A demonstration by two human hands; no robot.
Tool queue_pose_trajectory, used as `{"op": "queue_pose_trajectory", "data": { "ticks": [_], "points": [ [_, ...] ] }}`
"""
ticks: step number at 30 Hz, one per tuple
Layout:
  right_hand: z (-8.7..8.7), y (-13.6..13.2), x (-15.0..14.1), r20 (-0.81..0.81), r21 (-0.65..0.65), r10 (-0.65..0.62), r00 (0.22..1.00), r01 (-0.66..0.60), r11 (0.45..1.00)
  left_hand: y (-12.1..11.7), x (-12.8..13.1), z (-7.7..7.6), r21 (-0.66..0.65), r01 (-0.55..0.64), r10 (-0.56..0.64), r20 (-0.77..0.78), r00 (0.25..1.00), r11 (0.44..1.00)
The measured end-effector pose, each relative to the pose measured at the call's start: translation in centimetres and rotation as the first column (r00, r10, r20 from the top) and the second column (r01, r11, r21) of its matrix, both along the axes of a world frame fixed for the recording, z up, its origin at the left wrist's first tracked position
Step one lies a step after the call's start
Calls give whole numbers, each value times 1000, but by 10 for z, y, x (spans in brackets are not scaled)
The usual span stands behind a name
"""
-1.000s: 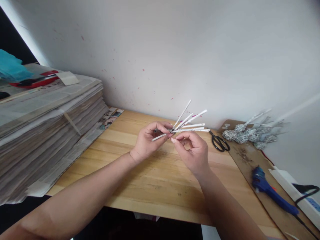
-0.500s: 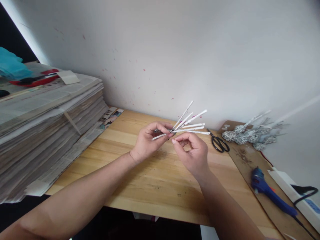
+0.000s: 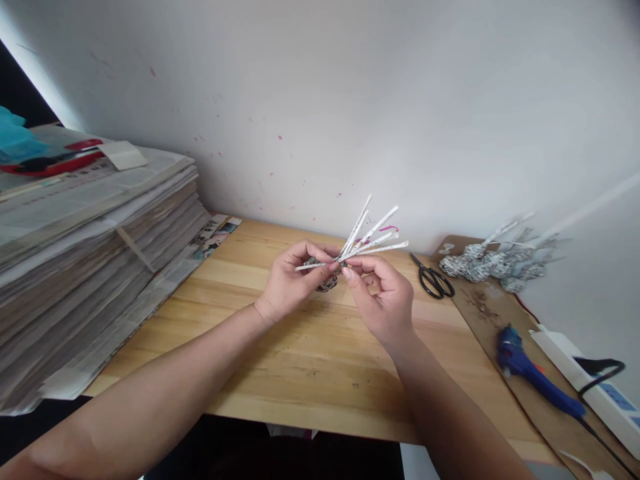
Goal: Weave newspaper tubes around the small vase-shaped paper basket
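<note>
A small woven piece made of rolled paper sticks (image 3: 370, 230) is held above the table, several white sticks fanning up and to the right. My left hand (image 3: 295, 273) is closed around its base, and one stick pokes out leftward across the fingers. Below those fingers shows a patch of the dark, patterned woven body (image 3: 328, 283); the rest of it is hidden. My right hand (image 3: 383, 290) pinches at the lower right of the fan, thumb and forefinger together where the sticks meet the body.
Left stands a tall stack of newspapers (image 3: 100, 247) with red-handled pliers (image 3: 75, 160) on top. To the right are black scissors (image 3: 435, 281), woven paper pieces (image 3: 490, 260), a blue glue gun (image 3: 535, 380) and a white power strip (image 3: 590, 387) on brown board.
The woven piece has turned in my hands, its sticks now pointing more steeply upward and part of its body showing below. My right fingers have come up against the sticks.
</note>
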State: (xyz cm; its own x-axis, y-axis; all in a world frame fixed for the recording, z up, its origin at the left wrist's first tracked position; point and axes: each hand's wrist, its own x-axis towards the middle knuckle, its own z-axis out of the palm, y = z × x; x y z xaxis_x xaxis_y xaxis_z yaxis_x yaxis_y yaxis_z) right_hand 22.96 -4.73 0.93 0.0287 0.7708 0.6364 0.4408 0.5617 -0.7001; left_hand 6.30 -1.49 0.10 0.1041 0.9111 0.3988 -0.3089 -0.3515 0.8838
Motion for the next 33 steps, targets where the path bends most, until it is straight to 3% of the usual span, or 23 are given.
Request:
{"op": "queue_pose_trajectory", "data": {
  "ticks": [6,14,22,28,30,33],
  "points": [
    [-1,-1,1,-17,5,-19,1000,19,1000,2,1,-3,44,21,-20,-19,1000,999],
    [1,-2,2,-79,-57,60,995,-65,996,2,6,-11,151,3,3,-38,999,988],
    [3,-3,3,-138,-43,75,988,-81,996,2,4,-12,85,-21,24,-37,999,996],
    [3,-6,6,-27,-68,105,994,-107,992,2,5,-13,98,-24,28,-35,999,995],
    [3,-6,7,29,-21,86,996,-85,996,3,5,-12,89,-33,36,-34,999,995],
    [1,-4,9,239,96,-2,971,-22,995,5,4,-13,102,-62,68,-58,996,993]
  ]
}}
